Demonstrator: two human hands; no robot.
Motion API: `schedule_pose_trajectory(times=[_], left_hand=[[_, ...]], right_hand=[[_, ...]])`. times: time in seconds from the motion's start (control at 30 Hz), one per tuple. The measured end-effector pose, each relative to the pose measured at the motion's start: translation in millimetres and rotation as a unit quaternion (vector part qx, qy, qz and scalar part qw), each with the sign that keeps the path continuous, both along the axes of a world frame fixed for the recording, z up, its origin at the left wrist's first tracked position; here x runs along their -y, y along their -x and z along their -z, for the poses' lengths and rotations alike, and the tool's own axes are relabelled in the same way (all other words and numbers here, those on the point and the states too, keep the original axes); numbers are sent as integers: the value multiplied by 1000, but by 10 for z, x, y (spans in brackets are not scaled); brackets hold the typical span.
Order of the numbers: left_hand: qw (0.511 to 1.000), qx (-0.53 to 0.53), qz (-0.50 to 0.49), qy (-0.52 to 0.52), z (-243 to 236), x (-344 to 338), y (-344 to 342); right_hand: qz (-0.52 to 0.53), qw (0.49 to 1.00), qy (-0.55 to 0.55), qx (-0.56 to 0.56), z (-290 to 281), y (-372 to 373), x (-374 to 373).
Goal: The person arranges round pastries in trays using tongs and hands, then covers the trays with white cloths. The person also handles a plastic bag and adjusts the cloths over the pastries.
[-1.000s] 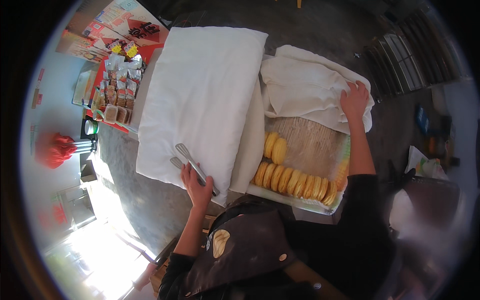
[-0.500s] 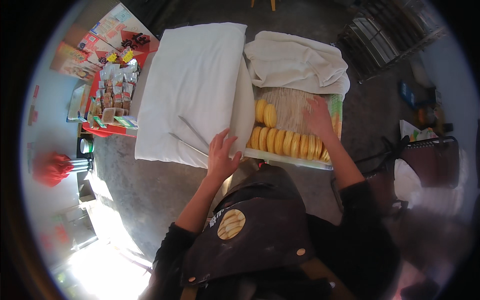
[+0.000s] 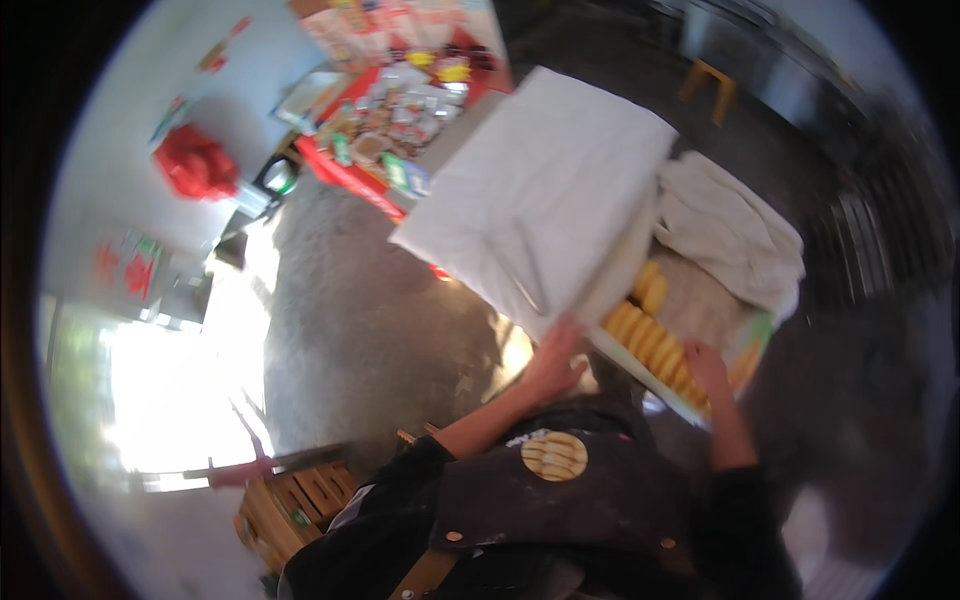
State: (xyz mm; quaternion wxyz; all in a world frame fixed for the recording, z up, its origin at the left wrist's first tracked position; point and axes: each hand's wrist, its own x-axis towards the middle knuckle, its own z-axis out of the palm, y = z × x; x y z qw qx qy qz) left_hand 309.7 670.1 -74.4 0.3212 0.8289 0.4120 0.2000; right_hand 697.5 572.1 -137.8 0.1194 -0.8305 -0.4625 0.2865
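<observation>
My left hand rests at the near edge of the white cloth, fingers stretched out and thumb apart, holding nothing. A pair of metal tongs lies on that cloth beyond the fingertips. My right hand is over the right part of a shallow tray, next to a row of round yellow pastries. Its fingers look curled but are smeared by motion, so I cannot make out whether they hold anything. A couple more yellow pastries stand behind the row. A beige cloth covers the tray's far part.
Left of the white cloth, a red-covered stand carries several small bagged goods. A wooden crate is at the lower left, a wooden stool at the far right. Dark racks stand to the right.
The whole view has swung to the left, so the cloths and tray appear tilted and shifted right. My right hand has come back from the tray's bare middle toward the near pastry row.
</observation>
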Motion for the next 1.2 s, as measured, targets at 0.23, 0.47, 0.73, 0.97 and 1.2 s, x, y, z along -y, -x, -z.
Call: schedule_pose_trajectory(times=[0.23,0.47,0.73,0.97,1.2], left_hand=[[990,31,-136,7,-61,446,-141],[960,87,-259,58,44,935,-620],[948,65,-286,127,123,1187,-912],[944,56,-288,150,19,1147,-902],[944,29,-289,153,-27,1196,-799]], right_hand=[[-107,993,42,-33,-376,-336,-249],[-285,951,-20,-115,-404,123,-384],[-335,928,-22,-161,-264,-40,-229],[-351,920,-32,-173,-118,-271,-103],[-357,916,-38,-179,-30,-457,49]])
